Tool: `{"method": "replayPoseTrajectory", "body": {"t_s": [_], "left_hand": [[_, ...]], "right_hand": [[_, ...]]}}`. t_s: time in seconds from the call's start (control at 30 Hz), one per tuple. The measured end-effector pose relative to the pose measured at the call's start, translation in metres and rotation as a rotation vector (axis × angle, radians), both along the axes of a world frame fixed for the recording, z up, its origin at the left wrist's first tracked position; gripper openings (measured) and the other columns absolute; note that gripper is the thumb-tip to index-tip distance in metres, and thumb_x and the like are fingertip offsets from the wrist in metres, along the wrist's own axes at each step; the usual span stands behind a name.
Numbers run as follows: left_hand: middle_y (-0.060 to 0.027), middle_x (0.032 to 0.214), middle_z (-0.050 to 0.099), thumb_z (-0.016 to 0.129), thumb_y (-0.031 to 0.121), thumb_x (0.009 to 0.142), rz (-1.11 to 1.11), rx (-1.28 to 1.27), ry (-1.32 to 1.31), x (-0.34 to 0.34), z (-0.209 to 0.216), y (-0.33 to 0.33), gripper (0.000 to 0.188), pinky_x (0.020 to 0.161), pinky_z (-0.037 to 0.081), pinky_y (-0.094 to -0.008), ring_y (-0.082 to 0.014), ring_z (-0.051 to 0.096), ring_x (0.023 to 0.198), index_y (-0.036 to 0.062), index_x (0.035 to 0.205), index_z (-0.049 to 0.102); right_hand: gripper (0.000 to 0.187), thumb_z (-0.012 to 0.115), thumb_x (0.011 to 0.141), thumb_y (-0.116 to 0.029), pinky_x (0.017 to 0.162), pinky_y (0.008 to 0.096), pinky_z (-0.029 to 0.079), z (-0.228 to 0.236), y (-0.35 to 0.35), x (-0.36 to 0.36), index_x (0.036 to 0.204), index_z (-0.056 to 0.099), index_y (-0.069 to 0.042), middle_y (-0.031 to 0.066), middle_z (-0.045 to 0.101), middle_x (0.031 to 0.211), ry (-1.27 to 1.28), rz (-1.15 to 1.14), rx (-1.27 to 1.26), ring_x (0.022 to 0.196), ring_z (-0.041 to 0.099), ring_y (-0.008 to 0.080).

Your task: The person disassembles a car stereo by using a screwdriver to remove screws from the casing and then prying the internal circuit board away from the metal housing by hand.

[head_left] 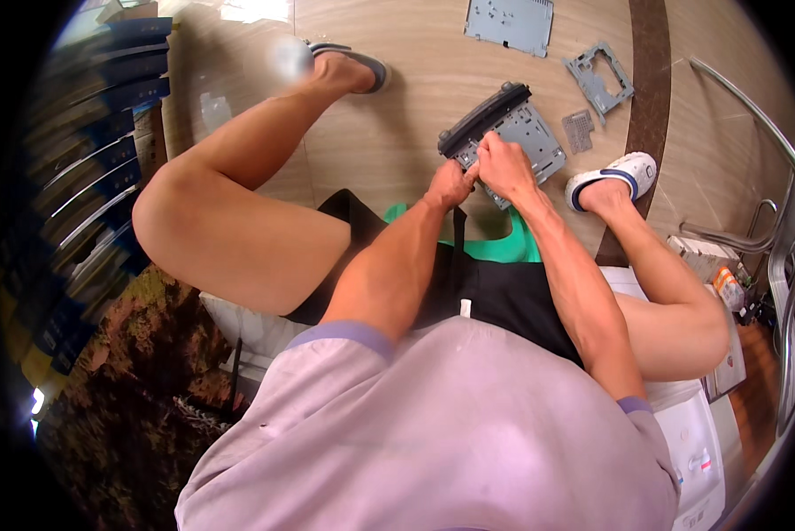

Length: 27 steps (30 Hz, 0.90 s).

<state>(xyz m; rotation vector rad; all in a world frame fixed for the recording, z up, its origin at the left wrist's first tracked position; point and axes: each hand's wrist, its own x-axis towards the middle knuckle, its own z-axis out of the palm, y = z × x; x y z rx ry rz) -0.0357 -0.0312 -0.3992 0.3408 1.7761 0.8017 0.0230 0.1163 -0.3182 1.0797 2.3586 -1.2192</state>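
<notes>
On the floor in front of me is a boxy metal unit with a long black front panel, which looks like a car stereo. It lies at a slant, with its perforated metal side facing up. My left hand is closed at its near left corner, close to the panel. Beside it, my right hand is curled into a fist over the near edge, touching the left fingers. Whatever the right fingers grip is hidden. Part of the unit's near side is covered by both hands.
Beyond the unit lie a flat grey metal cover, a grey metal frame and a small perforated plate. A green plastic item sits below my hands. Stacked dark blue items stand left, metal tubing right.
</notes>
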Motion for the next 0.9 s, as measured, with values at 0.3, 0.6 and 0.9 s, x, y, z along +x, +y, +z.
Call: {"method": "replayPoseTrajectory", "body": {"t_s": [0.3, 0.6, 0.9], "left_hand": [[-0.0201, 0.079, 0.072, 0.060, 0.062, 0.096, 0.022, -0.029, -0.051, -0.004, -0.002, 0.003, 0.066, 0.074, 0.055, -0.0453, -0.0350, 0.073, 0.079, -0.0036, 0.092, 0.068], [-0.0277, 0.083, 0.070, 0.064, 0.051, 0.096, -0.030, -0.012, 0.014, -0.001, -0.006, -0.002, 0.056, 0.075, 0.055, -0.0491, -0.0455, 0.070, 0.085, -0.0047, 0.089, 0.068], [-0.0346, 0.090, 0.067, 0.064, 0.031, 0.089, -0.121, 0.008, 0.189, 0.000, -0.008, -0.003, 0.037, 0.080, 0.054, -0.0540, -0.0522, 0.066, 0.092, -0.0059, 0.089, 0.070]], "right_hand": [[0.014, 0.060, 0.098, -0.023, 0.069, 0.0571, 0.053, -0.018, 0.005, 0.010, 0.099, 0.061, -0.009, 0.0219, 0.070, 0.082, 0.205, 0.108, 0.105, 0.080, 0.067, 0.0479], [0.016, 0.059, 0.098, -0.023, 0.070, 0.0591, 0.052, -0.004, 0.006, 0.001, 0.099, 0.058, -0.007, 0.0271, 0.069, 0.083, 0.071, 0.122, -0.003, 0.083, 0.066, 0.0510], [0.025, 0.059, 0.095, -0.018, 0.082, 0.0584, 0.053, 0.016, -0.021, -0.030, 0.106, 0.060, 0.004, 0.0315, 0.070, 0.095, -0.219, -0.060, -0.017, 0.092, 0.068, 0.0512]]}}
